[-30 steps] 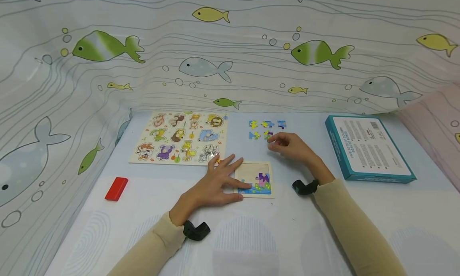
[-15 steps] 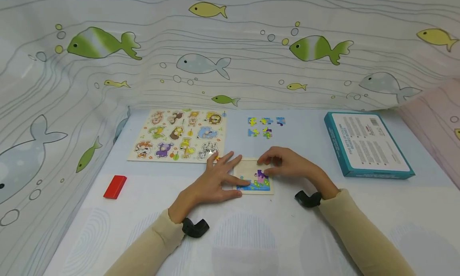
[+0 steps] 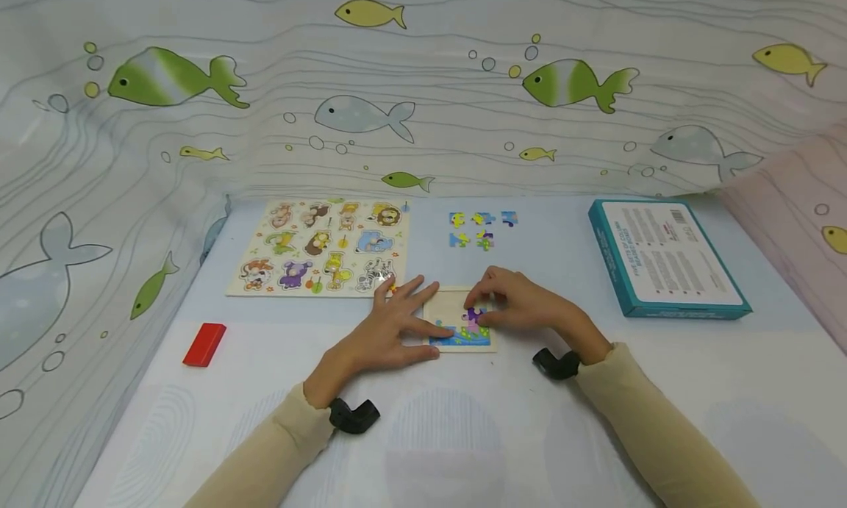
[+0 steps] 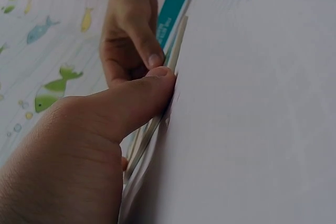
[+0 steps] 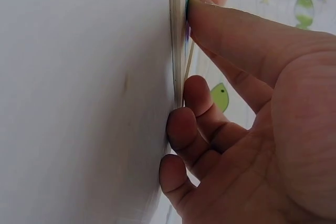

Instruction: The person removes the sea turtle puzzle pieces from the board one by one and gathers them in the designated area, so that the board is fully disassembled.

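My left hand [image 3: 387, 331] lies spread at the left side of a small wooden puzzle tray [image 3: 452, 301], one finger on its blue jigsaw pieces and the thumb at the lower edge. At the tray's right side, my right hand [image 3: 523, 302] pinches a jigsaw piece between thumb and forefinger; the fingers mostly hide it. Beside those fingertips sits a purple and pink piece [image 3: 473, 317]. In the right wrist view, the thumb [image 5: 210, 14] presses at a coloured edge over the tray side [image 5: 178, 40]. Several loose jigsaw pieces [image 3: 457, 219] lie in two rows beyond the tray.
An animal puzzle board [image 3: 340, 262] lies behind the left hand. At far right is a teal and white box [image 3: 675, 254]. A red block [image 3: 204, 344] lies at the left. A fish-print sheet [image 3: 463, 148] rises behind the table.
My right hand has come from beside the loose pieces toward me and down to the tray's right side. My left hand has stayed on the tray.
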Demonstrator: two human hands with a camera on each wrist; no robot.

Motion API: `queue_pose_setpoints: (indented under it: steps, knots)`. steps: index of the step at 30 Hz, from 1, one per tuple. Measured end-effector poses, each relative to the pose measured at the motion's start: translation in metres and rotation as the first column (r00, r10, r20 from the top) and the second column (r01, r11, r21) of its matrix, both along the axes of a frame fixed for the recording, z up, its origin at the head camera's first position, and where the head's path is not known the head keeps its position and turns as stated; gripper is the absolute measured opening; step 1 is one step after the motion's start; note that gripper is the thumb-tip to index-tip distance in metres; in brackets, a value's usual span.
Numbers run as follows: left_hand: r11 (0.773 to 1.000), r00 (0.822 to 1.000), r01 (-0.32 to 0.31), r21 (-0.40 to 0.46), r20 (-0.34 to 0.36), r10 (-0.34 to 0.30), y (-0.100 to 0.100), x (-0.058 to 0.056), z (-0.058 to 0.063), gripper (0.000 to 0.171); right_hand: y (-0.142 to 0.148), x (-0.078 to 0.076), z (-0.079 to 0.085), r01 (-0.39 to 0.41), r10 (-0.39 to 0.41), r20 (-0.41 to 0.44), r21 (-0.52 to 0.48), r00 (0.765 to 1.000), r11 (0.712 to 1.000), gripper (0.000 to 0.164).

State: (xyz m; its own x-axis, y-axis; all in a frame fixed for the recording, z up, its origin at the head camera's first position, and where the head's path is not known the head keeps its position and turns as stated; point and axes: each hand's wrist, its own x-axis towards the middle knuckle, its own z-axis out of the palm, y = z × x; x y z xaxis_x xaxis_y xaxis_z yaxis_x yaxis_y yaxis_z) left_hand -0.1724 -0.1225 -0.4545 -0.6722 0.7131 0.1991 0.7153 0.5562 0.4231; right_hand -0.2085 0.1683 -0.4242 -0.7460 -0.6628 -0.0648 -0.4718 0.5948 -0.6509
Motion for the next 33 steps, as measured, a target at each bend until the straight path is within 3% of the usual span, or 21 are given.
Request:
queue_pose_setpoints:
  steps: [20,33]
  knots:
    - [0.999,1.0,-0.016,0.033,0.003,0.016,0.0004,-0.003,-0.0026,0.035,0.005,-0.002,0.0018,-0.06,0.06,0.015,0.025,0.998,0.998,0.037]
    - [0.998,1.0,-0.018,0.052,0.017,0.017,0.0009,-0.004,-0.0038,0.034,0.0035,0.0006,0.0075,-0.042,0.04,0.037,0.047,0.999,0.998,0.037]
